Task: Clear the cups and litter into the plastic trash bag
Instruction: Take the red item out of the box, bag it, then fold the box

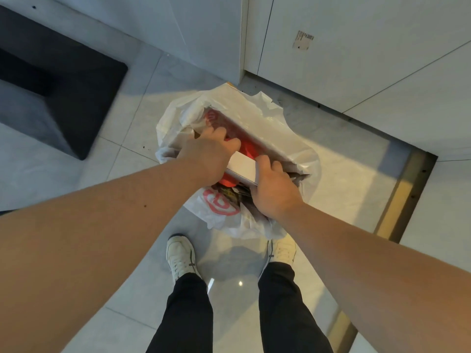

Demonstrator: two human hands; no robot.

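A white plastic trash bag (pixel 267 123) with a red logo stands open on the tiled floor in front of my feet. A long white box (pixel 242 166) lies across its mouth, over red litter (pixel 248 149) and dark wrappers inside. My left hand (pixel 209 154) reaches into the bag's mouth at the box's left side, fingers curled over the red litter. My right hand (pixel 274 189) grips the near end of the white box. No cups are visible.
A dark block-shaped piece of furniture (pixel 51 98) stands on the floor at the left. White cabinet doors (pixel 331 47) rise behind the bag. A dark and brass-coloured floor strip (pixel 400 194) runs at the right. My white shoes (pixel 181 256) stand just below the bag.
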